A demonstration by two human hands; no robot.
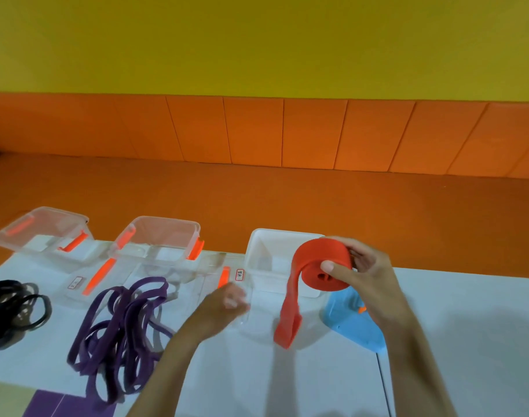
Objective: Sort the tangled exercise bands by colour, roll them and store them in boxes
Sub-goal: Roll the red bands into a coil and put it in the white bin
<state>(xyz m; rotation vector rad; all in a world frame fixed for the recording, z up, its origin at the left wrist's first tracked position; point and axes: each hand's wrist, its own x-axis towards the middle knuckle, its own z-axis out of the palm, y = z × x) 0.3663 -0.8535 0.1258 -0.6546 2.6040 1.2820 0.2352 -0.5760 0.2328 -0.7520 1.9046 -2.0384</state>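
Observation:
My right hand (368,272) grips a partly rolled red band (317,266) above the white box (258,245), thumb pressed on the roll's face. The band's loose tail hangs down to the table in front of the box. My left hand (227,302) is blurred, its fingers curled at the near left edge of the white box; what it holds cannot be made out. A tangle of purple bands (121,323) lies on the table to the left, and black bands (13,308) lie at the far left.
Two clear boxes with orange clips (46,233) (164,236) stand at the table's far edge, their clear lids (91,275) lying before them. A blue lid (353,323) lies under my right wrist. Behind the white table (467,326) is an orange floor and wall.

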